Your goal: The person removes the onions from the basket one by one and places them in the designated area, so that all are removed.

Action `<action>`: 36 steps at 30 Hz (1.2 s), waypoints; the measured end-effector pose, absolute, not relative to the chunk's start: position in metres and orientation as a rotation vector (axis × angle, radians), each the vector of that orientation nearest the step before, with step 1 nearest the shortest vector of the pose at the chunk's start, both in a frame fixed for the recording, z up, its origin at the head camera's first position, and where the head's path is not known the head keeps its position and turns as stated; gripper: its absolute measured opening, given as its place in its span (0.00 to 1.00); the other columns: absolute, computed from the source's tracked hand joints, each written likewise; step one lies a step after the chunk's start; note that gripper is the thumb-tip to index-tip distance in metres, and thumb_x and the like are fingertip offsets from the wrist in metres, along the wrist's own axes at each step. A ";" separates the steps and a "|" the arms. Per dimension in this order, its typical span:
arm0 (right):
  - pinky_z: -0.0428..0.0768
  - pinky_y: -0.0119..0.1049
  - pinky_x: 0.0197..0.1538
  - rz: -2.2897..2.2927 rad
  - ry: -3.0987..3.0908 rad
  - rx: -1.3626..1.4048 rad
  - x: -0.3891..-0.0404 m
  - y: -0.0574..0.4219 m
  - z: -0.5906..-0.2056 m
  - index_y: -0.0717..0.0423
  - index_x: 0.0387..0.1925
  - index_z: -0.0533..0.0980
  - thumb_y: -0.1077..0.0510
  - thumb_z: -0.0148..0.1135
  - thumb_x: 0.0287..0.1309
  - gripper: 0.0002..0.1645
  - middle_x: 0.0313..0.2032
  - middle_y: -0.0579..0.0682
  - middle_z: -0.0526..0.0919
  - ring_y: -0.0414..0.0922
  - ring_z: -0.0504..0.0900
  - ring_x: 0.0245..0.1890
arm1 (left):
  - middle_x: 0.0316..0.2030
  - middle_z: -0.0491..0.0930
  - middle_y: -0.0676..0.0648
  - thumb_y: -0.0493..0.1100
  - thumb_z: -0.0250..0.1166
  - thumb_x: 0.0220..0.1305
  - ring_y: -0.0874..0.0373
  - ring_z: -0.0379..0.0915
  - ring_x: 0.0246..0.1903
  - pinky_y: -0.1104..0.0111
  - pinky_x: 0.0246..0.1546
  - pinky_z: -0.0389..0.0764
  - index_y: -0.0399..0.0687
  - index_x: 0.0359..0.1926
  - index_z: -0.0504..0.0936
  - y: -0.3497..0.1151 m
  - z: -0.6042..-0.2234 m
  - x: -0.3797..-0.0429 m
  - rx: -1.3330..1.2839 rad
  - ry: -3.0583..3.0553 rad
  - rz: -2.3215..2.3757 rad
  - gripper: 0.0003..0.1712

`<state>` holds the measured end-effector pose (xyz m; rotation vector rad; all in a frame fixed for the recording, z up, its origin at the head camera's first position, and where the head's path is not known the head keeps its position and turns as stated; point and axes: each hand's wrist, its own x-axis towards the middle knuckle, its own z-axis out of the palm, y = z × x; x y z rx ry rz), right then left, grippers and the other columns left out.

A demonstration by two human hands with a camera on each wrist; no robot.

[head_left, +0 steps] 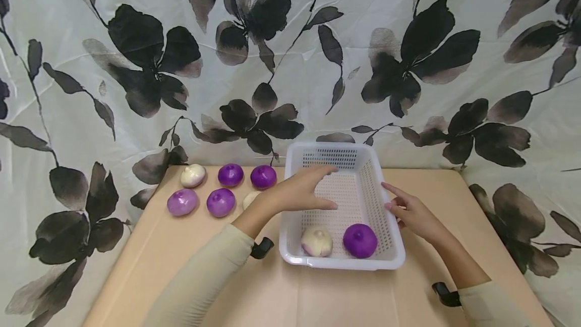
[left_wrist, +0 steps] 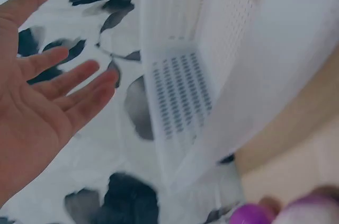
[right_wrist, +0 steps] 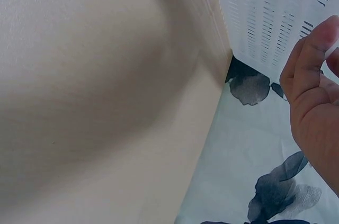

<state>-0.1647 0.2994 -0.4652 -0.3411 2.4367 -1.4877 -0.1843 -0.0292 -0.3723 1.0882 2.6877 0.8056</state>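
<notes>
A white plastic basket (head_left: 342,263) with slotted walls stands on the table. Inside, at its near end, sit a pale onion (head_left: 316,242) and a purple onion (head_left: 360,240). Above the basket's left side is my left hand (head_left: 301,189), thumb and fingers spread, holding nothing; the left wrist view also shows its palm and loose fingers. My right hand (head_left: 414,215) is at the basket's right rim, index finger and thumb touching its outer edge. In the right wrist view its fingers (right_wrist: 312,65) are bent beside the slotted wall.
Left of the basket lie several onions: a white onion (head_left: 192,175) at the back, purple ones such as this purple onion (head_left: 221,202), and a pale onion (head_left: 249,199) partly hidden by my left arm. A floral curtain (head_left: 327,90) hangs behind the table (head_left: 290,296).
</notes>
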 end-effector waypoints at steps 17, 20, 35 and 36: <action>0.86 0.42 0.29 -1.454 2.454 -0.335 -0.167 0.300 -0.463 0.49 0.75 0.52 0.56 0.55 0.67 0.39 0.39 0.64 0.76 0.48 0.83 0.35 | 0.62 0.73 0.45 0.56 0.77 0.46 0.53 0.72 0.60 0.68 0.55 0.76 0.56 0.67 0.66 0.044 -0.420 -0.206 0.990 2.238 0.620 0.47; 0.86 0.42 0.29 -1.448 2.457 -0.331 -0.167 0.300 -0.463 0.49 0.75 0.52 0.56 0.56 0.67 0.39 0.39 0.64 0.76 0.48 0.84 0.36 | 0.61 0.74 0.47 0.56 0.77 0.46 0.56 0.71 0.60 0.68 0.57 0.74 0.57 0.67 0.66 0.054 -0.428 -0.207 0.975 2.223 0.557 0.47; 0.86 0.42 0.30 -1.449 2.454 -0.337 -0.168 0.300 -0.468 0.47 0.75 0.52 0.56 0.56 0.67 0.39 0.39 0.64 0.76 0.50 0.84 0.37 | 0.62 0.73 0.49 0.51 0.78 0.46 0.59 0.70 0.62 0.65 0.64 0.70 0.60 0.67 0.65 0.065 -0.448 -0.208 0.861 2.061 0.457 0.47; 0.86 0.42 0.30 -1.449 2.453 -0.337 -0.168 0.300 -0.468 0.48 0.75 0.52 0.56 0.55 0.68 0.39 0.39 0.64 0.76 0.50 0.84 0.37 | 0.62 0.74 0.50 0.51 0.78 0.46 0.59 0.70 0.61 0.65 0.64 0.70 0.60 0.67 0.65 0.065 -0.448 -0.208 0.866 2.064 0.448 0.47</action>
